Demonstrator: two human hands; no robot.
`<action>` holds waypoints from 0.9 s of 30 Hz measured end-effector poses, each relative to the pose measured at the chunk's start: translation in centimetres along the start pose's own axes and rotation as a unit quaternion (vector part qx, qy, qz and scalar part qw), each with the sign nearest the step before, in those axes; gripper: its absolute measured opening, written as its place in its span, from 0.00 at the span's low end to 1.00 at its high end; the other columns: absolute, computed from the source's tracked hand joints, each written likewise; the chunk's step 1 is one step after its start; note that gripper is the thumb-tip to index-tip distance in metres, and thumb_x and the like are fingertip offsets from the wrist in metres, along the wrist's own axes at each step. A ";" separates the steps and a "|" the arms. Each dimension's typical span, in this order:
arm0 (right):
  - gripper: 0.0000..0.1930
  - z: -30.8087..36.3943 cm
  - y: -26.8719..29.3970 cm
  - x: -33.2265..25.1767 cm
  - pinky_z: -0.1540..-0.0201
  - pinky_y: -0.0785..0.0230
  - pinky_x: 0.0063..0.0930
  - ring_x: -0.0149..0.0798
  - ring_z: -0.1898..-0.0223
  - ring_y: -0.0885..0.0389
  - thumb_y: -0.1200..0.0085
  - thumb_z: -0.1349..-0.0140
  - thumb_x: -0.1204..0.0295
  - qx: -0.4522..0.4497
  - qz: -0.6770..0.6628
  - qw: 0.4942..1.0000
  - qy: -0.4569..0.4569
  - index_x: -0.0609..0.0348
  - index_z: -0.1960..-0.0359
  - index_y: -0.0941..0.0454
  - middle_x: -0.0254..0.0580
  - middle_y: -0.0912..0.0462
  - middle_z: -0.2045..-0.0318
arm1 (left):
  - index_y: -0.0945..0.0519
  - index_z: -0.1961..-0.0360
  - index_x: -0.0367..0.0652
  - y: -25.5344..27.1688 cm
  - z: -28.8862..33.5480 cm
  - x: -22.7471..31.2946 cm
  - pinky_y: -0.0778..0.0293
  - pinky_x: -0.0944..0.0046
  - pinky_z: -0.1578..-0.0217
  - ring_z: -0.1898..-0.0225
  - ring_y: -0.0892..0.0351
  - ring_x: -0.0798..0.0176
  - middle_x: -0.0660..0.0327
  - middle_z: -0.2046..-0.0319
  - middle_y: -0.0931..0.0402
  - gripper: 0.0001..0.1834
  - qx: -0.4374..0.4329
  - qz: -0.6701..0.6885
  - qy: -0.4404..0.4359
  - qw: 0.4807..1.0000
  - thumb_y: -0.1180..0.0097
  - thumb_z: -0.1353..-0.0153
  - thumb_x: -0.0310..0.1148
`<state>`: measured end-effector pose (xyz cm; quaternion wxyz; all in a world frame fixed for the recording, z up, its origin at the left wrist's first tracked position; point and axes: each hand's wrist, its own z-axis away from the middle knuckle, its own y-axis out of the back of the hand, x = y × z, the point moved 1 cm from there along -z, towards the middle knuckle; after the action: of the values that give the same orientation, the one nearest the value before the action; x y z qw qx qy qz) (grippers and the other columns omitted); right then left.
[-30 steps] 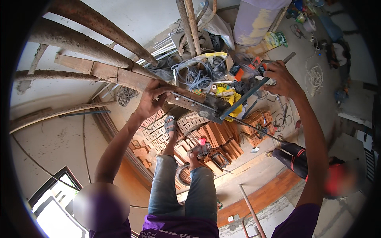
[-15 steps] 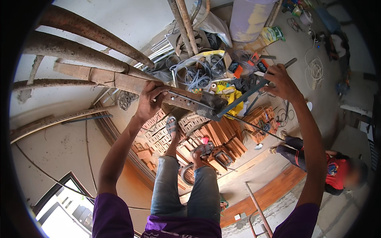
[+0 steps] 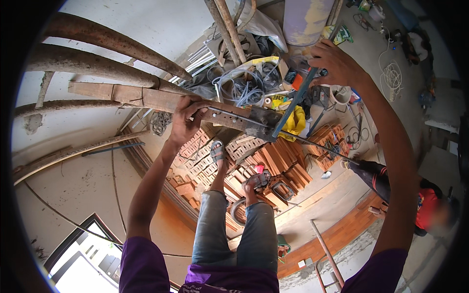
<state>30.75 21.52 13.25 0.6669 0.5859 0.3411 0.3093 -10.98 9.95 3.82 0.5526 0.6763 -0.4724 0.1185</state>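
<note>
A wooden plank (image 3: 159, 99) stretches across in front of me, with several small metal pegs (image 3: 234, 120) and a dark metal plate (image 3: 259, 117) near its right end. My left hand (image 3: 188, 118) is closed on a thin metal rod (image 3: 320, 146), pressing it against the plank. The rod passes along the pegs and sticks out past the plank's end to the right. My right hand (image 3: 339, 63) grips a flat dark metal bar (image 3: 297, 100) by its upper part. The bar's lower end meets the rod at the plank's end; how they join is too small to tell.
Stacked bricks and tiles (image 3: 281, 163) lie far below, under my sandalled feet (image 3: 256, 180). Rusty poles (image 3: 97, 63) cross at upper left. Tubing, bags and tools clutter the floor beyond, near a large pale drum (image 3: 305, 22). A person in red (image 3: 426, 210) is at lower right.
My right hand has moved up and slightly left, swinging the bar steeper about its lower end. The left hand keeps its hold on the rod. The view has shifted a little.
</note>
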 end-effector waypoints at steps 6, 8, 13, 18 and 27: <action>0.24 -1.3 0.3 -0.3 0.44 0.38 0.39 0.45 0.54 0.31 0.34 0.56 0.50 -0.060 0.010 0.998 -0.022 0.58 0.67 0.23 0.40 0.28 0.61 | 0.17 0.61 0.40 0.0 -0.1 0.1 0.30 0.58 0.59 0.61 0.27 0.52 0.58 0.65 0.23 0.12 0.010 0.006 -0.025 1.000 0.40 0.49 0.18; 0.24 0.3 -0.7 -0.1 0.45 0.38 0.39 0.45 0.54 0.31 0.33 0.56 0.51 -0.017 -0.003 0.999 -0.028 0.58 0.67 0.23 0.41 0.27 0.61 | 0.17 0.61 0.40 0.1 0.0 -0.2 0.30 0.58 0.59 0.60 0.27 0.51 0.58 0.65 0.23 0.13 -0.002 0.006 -0.029 1.000 0.41 0.49 0.18; 0.24 3.1 -1.9 -1.7 0.45 0.39 0.39 0.45 0.54 0.30 0.33 0.56 0.52 0.005 -0.026 0.995 -0.092 0.59 0.65 0.22 0.41 0.27 0.62 | 0.18 0.60 0.38 -0.1 0.0 0.0 0.30 0.57 0.56 0.58 0.27 0.49 0.55 0.62 0.24 0.14 0.007 0.001 0.015 1.000 0.43 0.49 0.16; 0.25 4.4 -1.6 -2.8 0.45 0.40 0.41 0.45 0.53 0.30 0.33 0.56 0.53 0.002 -0.025 0.992 -0.124 0.59 0.63 0.23 0.41 0.27 0.62 | 0.20 0.56 0.38 -0.3 -0.5 0.2 0.32 0.54 0.53 0.55 0.29 0.47 0.53 0.57 0.26 0.19 -0.016 -0.033 0.008 0.999 0.45 0.51 0.16; 0.25 8.0 -3.1 -4.8 0.41 0.41 0.42 0.50 0.50 0.30 0.32 0.54 0.53 0.052 -0.012 0.983 -0.177 0.58 0.62 0.23 0.46 0.26 0.55 | 0.21 0.51 0.39 -0.8 -2.6 0.9 0.36 0.53 0.50 0.55 0.31 0.46 0.51 0.52 0.26 0.25 -0.034 -0.068 -0.026 0.997 0.50 0.53 0.18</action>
<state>34.57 12.72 11.23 0.6889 0.6611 0.2403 0.1750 -8.92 11.71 4.84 0.5699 0.6904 -0.4430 0.0471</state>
